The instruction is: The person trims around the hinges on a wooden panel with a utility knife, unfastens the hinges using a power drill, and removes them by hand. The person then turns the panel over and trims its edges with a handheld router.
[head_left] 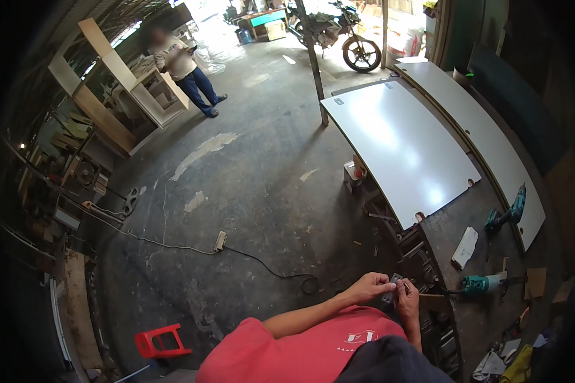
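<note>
Both my hands are close together in front of the red shirt, at the near edge of the workbench. My left hand (370,287) is closed, with its thumb and fingers pinching a small grey metal plate with holes (396,278). My right hand (407,302) grips the same plate from the other side, fingers bent around it. Fingers partly cover the piece. On the bench nearby are a teal power tool (482,283), a teal cordless drill (510,212) and a white block-like packet (465,247).
A white panel (396,147) and a longer, narrower panel (473,127) lie on the workbench (444,239). A red stool (163,341) and a power strip with cord (220,240) are on the floor. Another person (182,70) stands by wooden cabinet frames (112,57); a motorcycle (332,32) is beyond.
</note>
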The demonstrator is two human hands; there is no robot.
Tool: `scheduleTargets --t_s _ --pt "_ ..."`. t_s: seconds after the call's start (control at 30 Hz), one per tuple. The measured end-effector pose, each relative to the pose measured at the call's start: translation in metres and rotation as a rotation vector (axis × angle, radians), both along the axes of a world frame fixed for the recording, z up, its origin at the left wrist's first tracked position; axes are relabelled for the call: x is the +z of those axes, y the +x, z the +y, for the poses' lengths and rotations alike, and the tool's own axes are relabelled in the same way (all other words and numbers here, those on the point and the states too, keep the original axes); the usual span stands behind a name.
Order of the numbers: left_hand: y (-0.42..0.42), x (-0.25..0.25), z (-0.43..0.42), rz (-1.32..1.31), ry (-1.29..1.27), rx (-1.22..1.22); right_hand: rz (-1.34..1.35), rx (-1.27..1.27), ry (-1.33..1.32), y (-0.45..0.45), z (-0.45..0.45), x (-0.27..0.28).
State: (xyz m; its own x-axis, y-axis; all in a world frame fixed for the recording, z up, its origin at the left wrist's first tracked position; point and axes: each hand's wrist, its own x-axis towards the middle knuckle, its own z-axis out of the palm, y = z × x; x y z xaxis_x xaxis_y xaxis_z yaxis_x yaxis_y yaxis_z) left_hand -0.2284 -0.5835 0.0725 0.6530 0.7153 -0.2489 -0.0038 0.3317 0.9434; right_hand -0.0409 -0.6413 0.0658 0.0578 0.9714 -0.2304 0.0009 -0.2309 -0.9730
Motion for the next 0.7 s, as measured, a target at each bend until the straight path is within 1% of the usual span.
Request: scheduleTargets --t_s 0.1,0.2,0.3,0.37,0.47,0.63,0.7 --pt "-0.003 0.001 -0.003 -0.028 -0.055 -0.016 -0.022 -0.016 -0.05 -0.003 -0.01 0.001" --pt "-0.004 -0.01 -0.005 0.01 -0.049 -0.075 -0.007 -0.042 -0.11 -0.011 -0.02 0.019" --pt "-0.003 -0.008 -0.009 0.033 -0.029 -0.144 -0.017 -0.112 -0.16 -0.014 -0.032 0.023" --pt "-0.004 0.015 -0.009 0.047 -0.05 -0.201 0.014 -0.144 -0.181 -0.012 -0.039 0.027" --pt "0.005 0.005 -0.017 -0.019 -0.032 -0.184 0.068 -0.189 -0.201 -0.008 -0.047 0.028" --pt "0.021 0.0 -0.025 -0.003 -0.045 -0.197 0.178 -0.252 -0.2 0.003 -0.054 0.029" --pt "0.03 -0.004 -0.03 -0.002 -0.035 -0.184 0.203 -0.234 -0.183 0.011 -0.057 0.03"
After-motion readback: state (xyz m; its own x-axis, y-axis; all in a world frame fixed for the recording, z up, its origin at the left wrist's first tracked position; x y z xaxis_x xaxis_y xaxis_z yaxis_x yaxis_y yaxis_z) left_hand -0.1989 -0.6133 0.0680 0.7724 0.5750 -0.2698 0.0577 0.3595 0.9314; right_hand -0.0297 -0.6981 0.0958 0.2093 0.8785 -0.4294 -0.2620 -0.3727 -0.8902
